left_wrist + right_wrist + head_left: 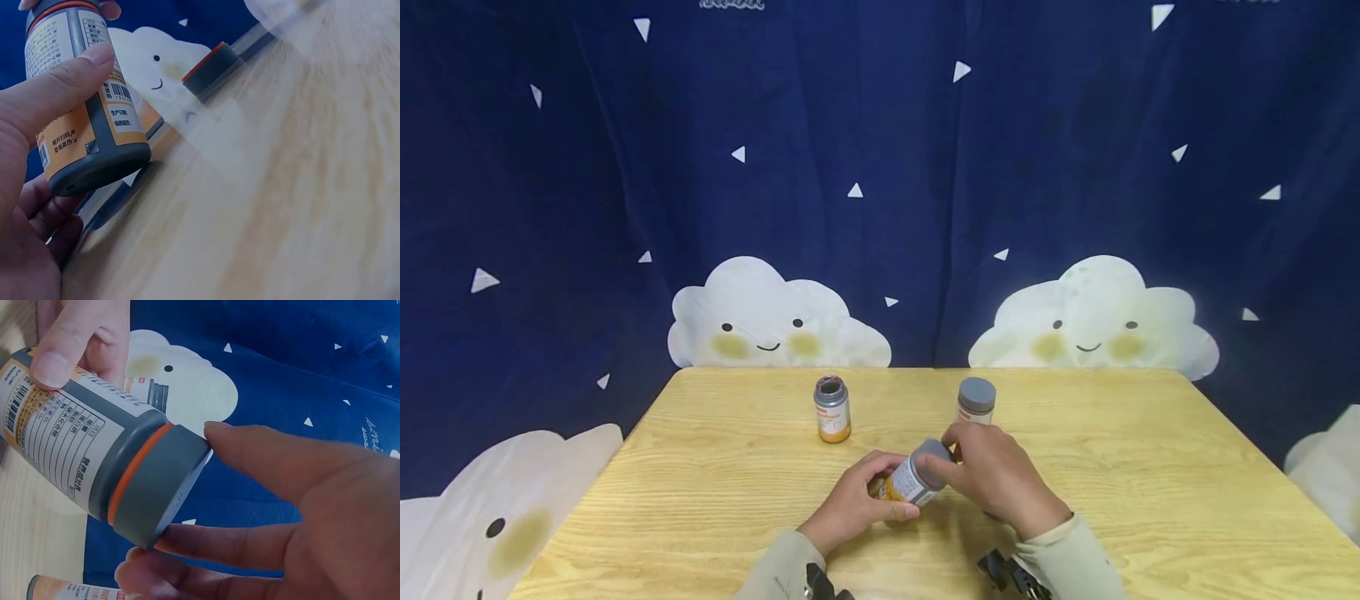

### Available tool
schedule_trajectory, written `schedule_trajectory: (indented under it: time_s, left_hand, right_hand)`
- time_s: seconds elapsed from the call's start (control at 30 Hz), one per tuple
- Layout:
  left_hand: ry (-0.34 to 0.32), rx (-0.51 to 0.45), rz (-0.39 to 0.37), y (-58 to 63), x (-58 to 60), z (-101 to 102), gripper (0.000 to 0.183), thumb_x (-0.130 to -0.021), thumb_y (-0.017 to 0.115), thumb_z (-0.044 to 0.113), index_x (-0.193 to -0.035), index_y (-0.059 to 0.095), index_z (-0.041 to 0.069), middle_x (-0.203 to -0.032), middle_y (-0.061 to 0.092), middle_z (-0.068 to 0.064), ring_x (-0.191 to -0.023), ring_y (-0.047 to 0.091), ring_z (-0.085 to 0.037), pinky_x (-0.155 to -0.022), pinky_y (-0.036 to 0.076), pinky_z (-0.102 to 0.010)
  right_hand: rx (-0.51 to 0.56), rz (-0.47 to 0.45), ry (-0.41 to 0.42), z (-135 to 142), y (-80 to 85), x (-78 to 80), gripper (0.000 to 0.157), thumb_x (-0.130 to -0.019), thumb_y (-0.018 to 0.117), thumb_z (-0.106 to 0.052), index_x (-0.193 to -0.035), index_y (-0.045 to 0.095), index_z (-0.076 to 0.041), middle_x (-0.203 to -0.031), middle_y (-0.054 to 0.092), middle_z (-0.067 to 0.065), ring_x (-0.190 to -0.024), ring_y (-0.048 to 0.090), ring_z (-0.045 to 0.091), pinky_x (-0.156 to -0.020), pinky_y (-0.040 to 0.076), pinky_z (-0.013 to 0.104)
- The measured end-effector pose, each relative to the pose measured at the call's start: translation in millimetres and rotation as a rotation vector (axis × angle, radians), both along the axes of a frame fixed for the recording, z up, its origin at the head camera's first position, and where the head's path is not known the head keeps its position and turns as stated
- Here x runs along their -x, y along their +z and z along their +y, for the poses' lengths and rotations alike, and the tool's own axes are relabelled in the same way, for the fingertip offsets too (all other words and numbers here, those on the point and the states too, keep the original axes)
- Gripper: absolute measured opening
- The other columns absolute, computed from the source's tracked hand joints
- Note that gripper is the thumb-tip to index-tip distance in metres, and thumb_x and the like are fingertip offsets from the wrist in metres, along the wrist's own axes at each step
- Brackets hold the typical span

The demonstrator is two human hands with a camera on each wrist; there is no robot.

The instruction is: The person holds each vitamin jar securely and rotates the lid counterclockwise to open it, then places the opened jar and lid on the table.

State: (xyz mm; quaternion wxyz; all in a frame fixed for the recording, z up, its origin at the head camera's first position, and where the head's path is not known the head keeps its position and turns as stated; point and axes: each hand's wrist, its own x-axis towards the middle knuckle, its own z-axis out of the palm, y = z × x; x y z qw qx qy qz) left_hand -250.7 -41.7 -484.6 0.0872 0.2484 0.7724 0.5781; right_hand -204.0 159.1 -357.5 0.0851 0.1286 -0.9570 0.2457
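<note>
My left hand grips a grey supplement bottle with an orange and white label, thumb across its side. The bottle is tilted, its capped end up toward the right. With thumb and fingers at opposite edges, my right hand pinches the bottle's grey cap. An orange ring shows between cap and shoulder in the right wrist view. Close to the tabletop in the left wrist view is the bottle's base.
An uncapped bottle stands upright at the back left of the wooden table. Behind my right hand stands a capped bottle, partly hidden. A loose grey cap with an orange edge lies on the table. A blue curtain hangs behind.
</note>
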Motion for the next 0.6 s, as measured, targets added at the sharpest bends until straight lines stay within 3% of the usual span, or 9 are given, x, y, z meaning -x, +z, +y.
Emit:
schedule_trajectory:
  time_s: [0.37,0.6]
  left_hand:
    - [-0.016,-0.010,-0.023,-2.7,-2.3,-0.3,0.052,-0.077,0.081,0.034,-0.125,0.060,0.029,-0.118,0.058,0.007,-0.112,0.053,-0.016,-0.103,0.039,-0.034]
    - [-0.037,-0.035,-0.031,-2.8,-1.2,-0.7,0.055,-0.078,0.081,0.033,-0.127,0.058,0.027,-0.118,0.059,0.005,-0.109,0.055,-0.017,-0.097,0.043,-0.030]
  right_hand:
    - [0.007,0.019,0.078,4.2,-1.2,-2.5,0.024,-0.079,0.075,-0.040,-0.074,0.066,-0.018,-0.069,0.058,-0.011,-0.060,0.049,0.006,-0.053,0.041,0.027]
    - [0.004,0.034,0.099,4.2,-1.4,-1.8,0.024,-0.080,0.075,-0.040,-0.074,0.067,-0.018,-0.069,0.060,-0.010,-0.060,0.051,0.005,-0.051,0.042,0.026]
